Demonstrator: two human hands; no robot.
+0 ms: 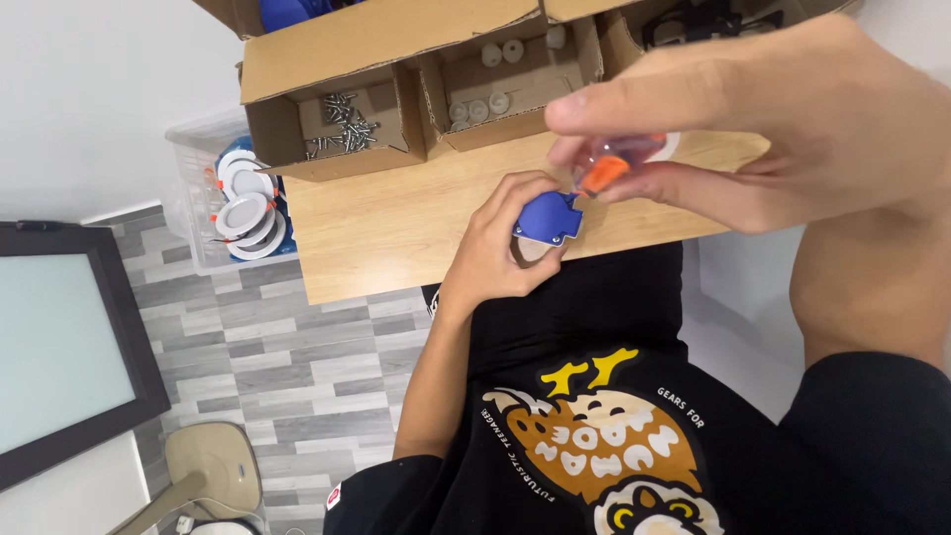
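Observation:
My left hand (500,243) grips a small round fitting with a blue plastic back (547,218) just over the near edge of the wooden table (396,223). My right hand (783,119) is raised close to the camera and pinches a clear-handled tool with an orange tip (606,168). The orange tip hovers right above the blue part, almost touching it. Most of the fitting's pale body is hidden under my left fingers.
Open cardboard boxes stand at the table's far side: one with loose screws (342,124), one with small white round parts (495,79). A clear bin (198,198) of white round lamps with orange clips (246,203) sits left of the table. A dark-framed panel (59,337) lies on the grey floor.

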